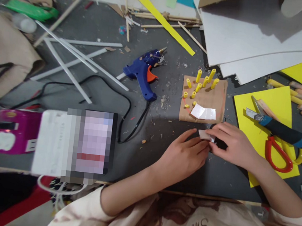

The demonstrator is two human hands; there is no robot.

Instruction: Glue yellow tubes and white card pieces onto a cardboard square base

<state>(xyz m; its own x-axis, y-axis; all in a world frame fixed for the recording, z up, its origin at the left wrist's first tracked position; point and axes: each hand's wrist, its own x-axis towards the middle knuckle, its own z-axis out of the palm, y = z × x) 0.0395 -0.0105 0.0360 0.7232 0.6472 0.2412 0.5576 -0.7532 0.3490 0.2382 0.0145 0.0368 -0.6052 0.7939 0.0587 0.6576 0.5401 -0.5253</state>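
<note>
A small white piece of card or paper (pixel 204 135) is held between my two hands, just in front of the cardboard base. My right hand (pixel 234 141) pinches its right end between thumb and fingers. From the left, my left hand (pixel 186 151) closes on its lower edge with bent fingers; the thumb side is partly hidden. Behind them lies the brown cardboard square (pixel 220 95), with several short yellow paper tubes (pixel 205 81) standing on it. A folded white strip (pixel 207 113) rests on its front part.
A blue glue gun (pixel 141 72) lies left of the base, its black cable trailing left. Glue sticks (pixel 72 63) lie beyond. On the right, a utility knife (pixel 284 130) and red-handled scissors (pixel 278 155) rest on yellow paper (pixel 265 103). White sheets (pixel 244 43) lie behind.
</note>
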